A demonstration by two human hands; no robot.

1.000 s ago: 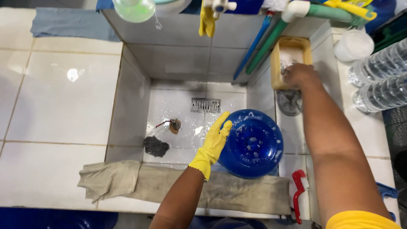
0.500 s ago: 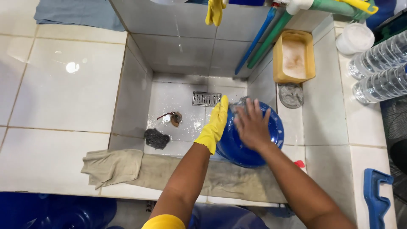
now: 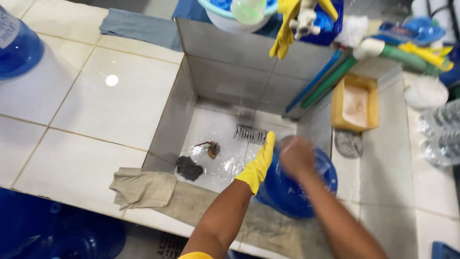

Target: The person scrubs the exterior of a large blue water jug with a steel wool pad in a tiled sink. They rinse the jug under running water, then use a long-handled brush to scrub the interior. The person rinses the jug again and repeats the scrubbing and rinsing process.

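In tiled basin (image 3: 191,96), dark scrubber (image 3: 189,168), floor drain (image 3: 249,134)

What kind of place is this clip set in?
Probably a wash area for refilling water jugs: a tiled wash basin with a floor drain, a big blue water jug under the hands, and more blue jugs standing nearby.

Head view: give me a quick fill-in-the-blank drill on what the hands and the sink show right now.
1. The left hand wears a ____ rubber glove.
2. Both hands rest on a big ____ water jug tilted over the sink edge.
3. The bare right hand is blurred on the jug's ____.
4. A beige ____ lies draped over the sink's front rim.

Missing words: yellow; blue; bottom; cloth
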